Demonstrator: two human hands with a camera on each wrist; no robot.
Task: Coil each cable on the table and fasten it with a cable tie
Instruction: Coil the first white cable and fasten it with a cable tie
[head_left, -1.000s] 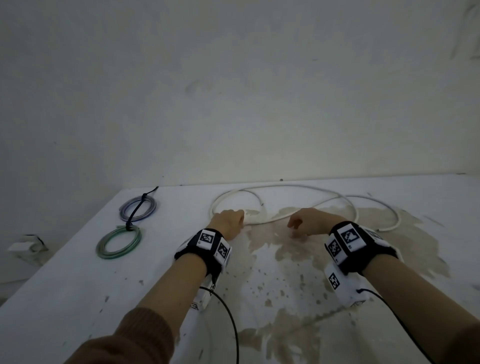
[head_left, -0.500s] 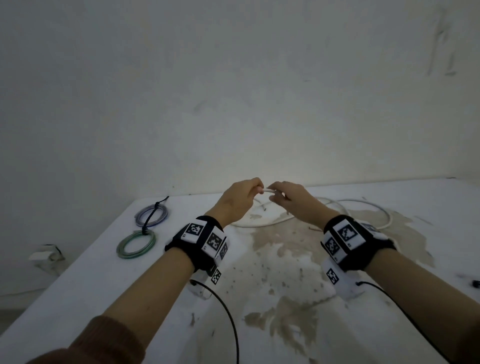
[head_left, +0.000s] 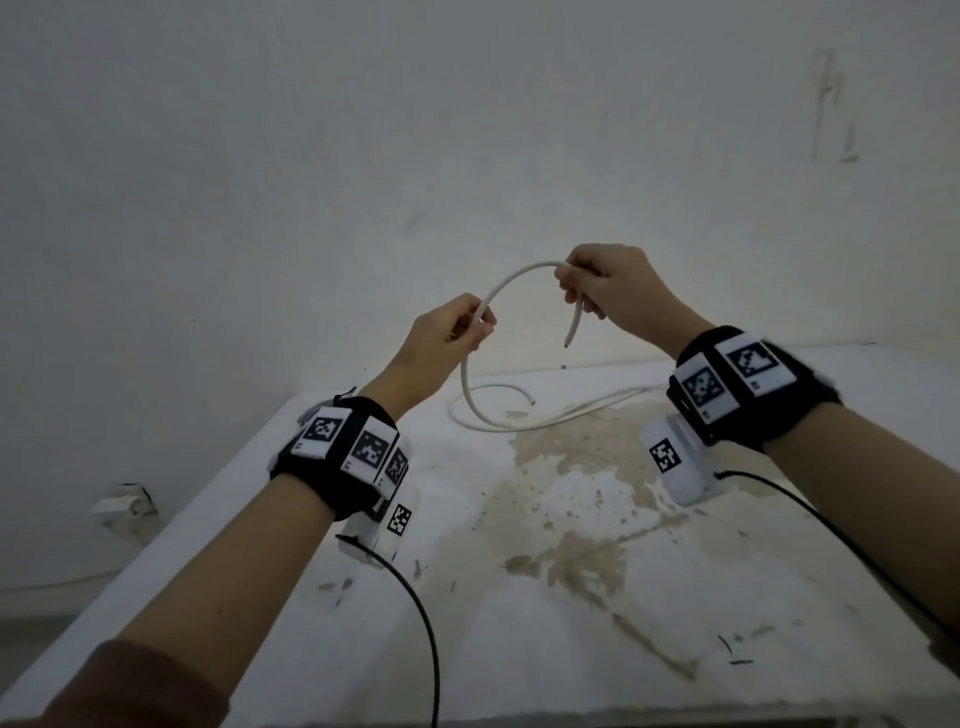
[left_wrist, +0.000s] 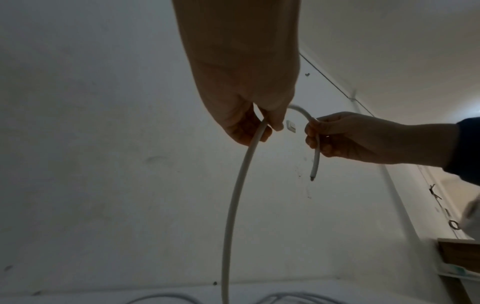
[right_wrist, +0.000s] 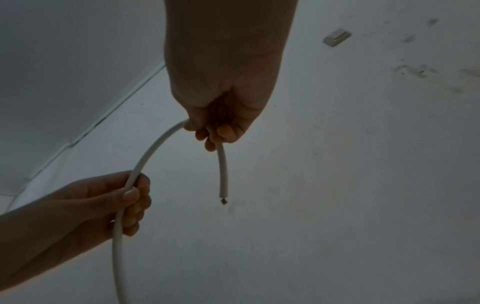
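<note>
A white cable (head_left: 511, 275) arches through the air at the centre of the head view, held up in front of a pale wall. Its cut end (head_left: 570, 340) dangles just below the right hand (head_left: 610, 291), which sits right of centre with fingers and thumb curled round the cable a little way back from that end. The left hand (head_left: 441, 338), lower and to the left, pinches the cable further along. Between the two hands the cable forms a smooth upward bow. Below the left hand it drops to the white, stained table (head_left: 571, 571) across the lower frame, where the rest lies in loose curves (head_left: 519, 423) near the far edge, its other end resting on the surface.

Both wrists wear black bands with square printed markers, with thin black cords trailing toward the bottom of the frame. A brown sleeve shows at the lower left corner.

This looks like the very start of coiling this cable: the first loop is not yet closed. The next move likely calls for bringing the left hand's section across to the right hand so it can hold both strands, then drawing up more slack from the table. No cable tie can be seen here.
</note>
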